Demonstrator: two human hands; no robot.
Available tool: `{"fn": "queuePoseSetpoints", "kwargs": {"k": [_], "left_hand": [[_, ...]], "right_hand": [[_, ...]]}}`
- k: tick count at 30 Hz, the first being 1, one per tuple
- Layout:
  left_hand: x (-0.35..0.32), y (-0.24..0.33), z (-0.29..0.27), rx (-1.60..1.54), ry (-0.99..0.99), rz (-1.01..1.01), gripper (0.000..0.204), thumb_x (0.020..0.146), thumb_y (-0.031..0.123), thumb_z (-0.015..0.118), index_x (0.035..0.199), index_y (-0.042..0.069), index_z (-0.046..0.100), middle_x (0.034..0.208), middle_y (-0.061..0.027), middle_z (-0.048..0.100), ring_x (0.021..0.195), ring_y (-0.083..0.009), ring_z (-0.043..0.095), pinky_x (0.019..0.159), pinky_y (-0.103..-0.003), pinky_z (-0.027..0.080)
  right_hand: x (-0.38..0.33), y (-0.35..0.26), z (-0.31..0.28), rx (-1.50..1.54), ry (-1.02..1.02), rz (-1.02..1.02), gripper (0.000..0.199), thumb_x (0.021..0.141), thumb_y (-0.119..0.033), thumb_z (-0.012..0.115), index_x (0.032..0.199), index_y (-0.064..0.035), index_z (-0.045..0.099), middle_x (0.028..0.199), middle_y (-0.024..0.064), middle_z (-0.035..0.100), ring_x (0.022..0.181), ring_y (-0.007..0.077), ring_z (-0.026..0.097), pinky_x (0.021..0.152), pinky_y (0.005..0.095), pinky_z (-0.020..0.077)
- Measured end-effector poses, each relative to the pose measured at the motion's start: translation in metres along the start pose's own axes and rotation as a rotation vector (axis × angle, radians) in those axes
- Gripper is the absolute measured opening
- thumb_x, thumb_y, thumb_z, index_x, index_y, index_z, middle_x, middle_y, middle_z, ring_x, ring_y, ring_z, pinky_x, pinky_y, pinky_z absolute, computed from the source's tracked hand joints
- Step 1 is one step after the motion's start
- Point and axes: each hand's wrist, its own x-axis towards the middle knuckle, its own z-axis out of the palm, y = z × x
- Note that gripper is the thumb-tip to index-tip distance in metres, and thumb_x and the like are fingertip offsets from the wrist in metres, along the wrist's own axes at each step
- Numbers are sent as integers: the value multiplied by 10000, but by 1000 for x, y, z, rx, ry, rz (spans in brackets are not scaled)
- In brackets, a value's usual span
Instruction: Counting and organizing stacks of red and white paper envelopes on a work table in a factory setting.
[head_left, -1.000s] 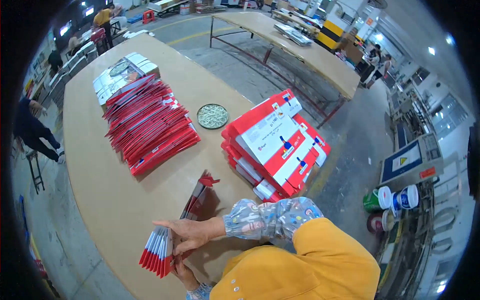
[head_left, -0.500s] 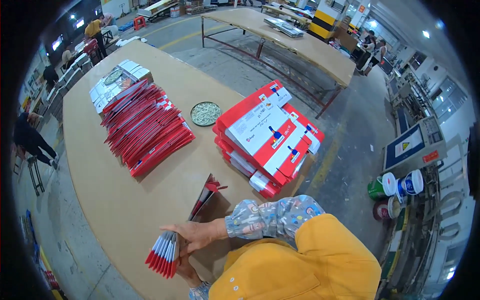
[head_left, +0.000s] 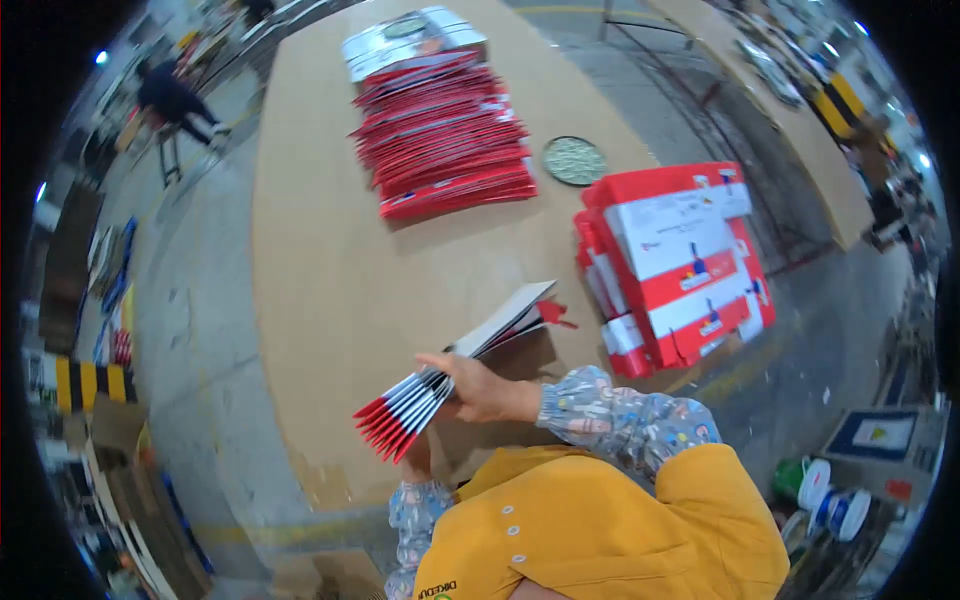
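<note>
Right hand: your right hand point(head_left: 486, 390) comes in from the right and pinches the folded card bundle point(head_left: 402, 408), thumb along its upper edge; the other fingers curl beneath, their tips hidden.
Left hand: your left hand point(head_left: 417, 459) is below the bundle, mostly covered by it; you cannot tell here whether its fingers are spread, pressed together or pinching.
Bundle: near the table's close end, in front of your body, its red-tipped white and grey ends fanned toward lower left; the layers blur together where your right hand covers them.
Bundle's far end: a long flap and a crumpled-looking red part reach up and right, their folds hard to read.
Table: tan table point(head_left: 320, 250), its near edge partly hidden by your yellow top point(head_left: 600, 520).
Beyond the bundle: a row of red folded cartons point(head_left: 445, 140), overlapping so most faces are hidden.
Right side: a pile of red and white cartons point(head_left: 680, 265), print blurred.
Round dish: dark-rimmed dish point(head_left: 575, 160), pale contents indistinct.
</note>
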Motion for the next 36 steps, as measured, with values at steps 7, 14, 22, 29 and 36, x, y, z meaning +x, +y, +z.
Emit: {"fn": "queuePoseSetpoints", "kwargs": {"k": [7, 14, 22, 29, 36], "left_hand": [[0, 95, 126, 588, -72, 142, 382, 783, 66, 674, 1148, 27, 567, 1121, -84, 594, 1027, -222, 567, 903, -360, 460], [71, 110, 114, 90, 276, -197, 434, 800, -29, 638, 1211, -20, 498, 1113, -129, 601, 959, -232, 628, 836, -362, 538], [133, -11, 14, 39, 514, -463, 405, 818, 60, 693, 1179, -30, 532, 1079, -135, 629, 913, -256, 651, 763, -405, 569], [134, -8, 19, 203, 683, -542, 396, 792, 111, 732, 1116, -55, 575, 1016, -145, 652, 805, -240, 670, 700, -372, 576], [128, 7, 27, 173, 614, -542, 366, 824, 127, 696, 1118, -54, 573, 1007, -123, 652, 841, -214, 663, 720, -344, 556]], "right_hand": [[20, -21, -24, 113, 38, 74, 708, 766, -135, 748, 1341, -17, 353, 1152, 187, 554, 1042, 347, 557, 882, 391, 455], [97, -14, -102, -198, 435, -32, 309, 798, -77, 675, 1084, -13, 576, 973, 155, 618, 896, 288, 622, 762, 345, 497], [80, 220, -165, -443, 538, 511, 115, 840, -101, 612, 917, -16, 607, 829, 116, 614, 768, 250, 607, 702, 345, 479], [129, 284, -182, -1060, 139, 225, 348, 714, -215, 739, 1004, -89, 592, 993, 96, 539, 959, 295, 505, 814, 404, 427], [160, 310, -207, -1074, -131, 224, 407, 687, -313, 758, 989, -95, 595, 1022, 129, 526, 967, 320, 512, 795, 439, 433]]}}
